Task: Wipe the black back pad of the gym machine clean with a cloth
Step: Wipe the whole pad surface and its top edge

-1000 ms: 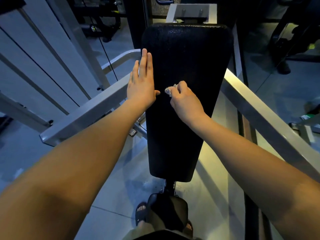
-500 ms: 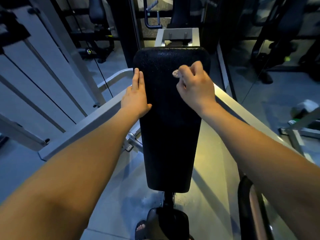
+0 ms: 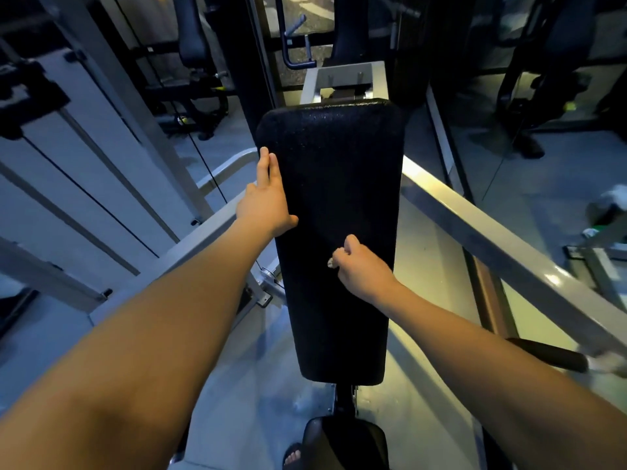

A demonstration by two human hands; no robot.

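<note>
"What's the biggest thing there?"
"The machine's grey steel frame (image 3: 509, 252), with rails running out on either side. Between them stands the long black back pad (image 3: 339, 184), and there's a small black seat (image 3: 349, 442) below its foot."
"And the hands?"
"The left hand (image 3: 268, 205) lies flat along the pad's left edge, fingers (image 3: 268, 164) straight and together, thumb on the face. The right hand (image 3: 363, 271) sits lower, about the pad's middle, its fingers curled tight round a small pale cloth (image 3: 331, 263)."
"How much cloth shows?"
"Only a scrap, poking out by the knuckles, against the black surface."
</note>
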